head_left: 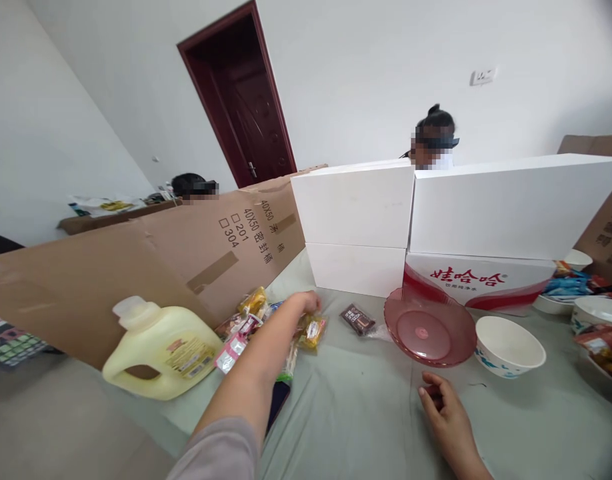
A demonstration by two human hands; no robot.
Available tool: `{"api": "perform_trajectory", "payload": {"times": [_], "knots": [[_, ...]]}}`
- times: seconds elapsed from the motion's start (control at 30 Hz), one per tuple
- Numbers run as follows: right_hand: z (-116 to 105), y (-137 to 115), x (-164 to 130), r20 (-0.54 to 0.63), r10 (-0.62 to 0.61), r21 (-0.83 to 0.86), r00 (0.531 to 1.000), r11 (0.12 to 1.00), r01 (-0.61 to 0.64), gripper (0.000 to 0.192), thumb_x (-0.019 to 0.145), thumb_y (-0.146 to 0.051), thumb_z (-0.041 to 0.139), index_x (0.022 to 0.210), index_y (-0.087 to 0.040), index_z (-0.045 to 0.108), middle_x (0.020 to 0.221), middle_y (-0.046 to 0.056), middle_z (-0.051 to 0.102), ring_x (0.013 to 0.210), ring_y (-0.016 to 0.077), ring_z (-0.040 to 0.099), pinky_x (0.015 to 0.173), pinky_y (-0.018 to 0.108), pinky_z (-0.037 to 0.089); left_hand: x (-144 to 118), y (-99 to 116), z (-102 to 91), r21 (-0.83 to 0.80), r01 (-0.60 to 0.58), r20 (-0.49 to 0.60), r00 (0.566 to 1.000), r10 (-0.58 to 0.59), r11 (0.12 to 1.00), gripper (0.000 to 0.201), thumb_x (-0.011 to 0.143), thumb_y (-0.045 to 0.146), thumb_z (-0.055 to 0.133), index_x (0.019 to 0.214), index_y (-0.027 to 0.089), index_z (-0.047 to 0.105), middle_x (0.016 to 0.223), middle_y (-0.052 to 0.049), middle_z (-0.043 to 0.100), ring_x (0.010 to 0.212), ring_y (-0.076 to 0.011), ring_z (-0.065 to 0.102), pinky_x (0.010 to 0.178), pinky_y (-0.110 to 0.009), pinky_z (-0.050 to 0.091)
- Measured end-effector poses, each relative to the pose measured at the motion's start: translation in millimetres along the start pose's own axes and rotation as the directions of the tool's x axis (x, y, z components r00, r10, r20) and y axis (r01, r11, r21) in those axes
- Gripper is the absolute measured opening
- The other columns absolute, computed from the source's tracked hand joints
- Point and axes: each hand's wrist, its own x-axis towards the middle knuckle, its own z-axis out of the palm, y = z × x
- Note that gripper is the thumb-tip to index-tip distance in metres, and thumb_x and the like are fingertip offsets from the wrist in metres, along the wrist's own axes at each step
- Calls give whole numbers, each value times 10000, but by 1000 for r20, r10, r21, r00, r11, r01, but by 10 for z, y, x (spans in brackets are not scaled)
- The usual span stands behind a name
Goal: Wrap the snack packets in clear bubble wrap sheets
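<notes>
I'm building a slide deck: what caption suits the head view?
Left hand beside snack packets, right hand near a pink plate.

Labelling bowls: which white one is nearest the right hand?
The white bowl beside the pink plate; the other white bowls stand farther right, away from the right hand.

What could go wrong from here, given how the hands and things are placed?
The left forearm crosses over the snack packets, so it might drag some out of place. The right hand is near the pink plate; a careless sweep could bump it against the white bowl beside it. The stacked white boxes might shift if knocked.
</notes>
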Motion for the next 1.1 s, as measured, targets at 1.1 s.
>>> {"api": "perform_trajectory", "payload": {"times": [1.1], "knots": [[-326, -366, -497, 127, 96, 117, 987, 987, -111, 481, 823, -510, 479, 1156, -180, 585, 961, 75, 701, 684, 204, 665, 586, 329, 534, -1973, 1904, 1914, -702, -613, -691, 709, -139, 363, 200, 919, 337, 438, 979, 210, 580, 1092, -95, 606, 1024, -245, 600, 873, -420, 519]]}}
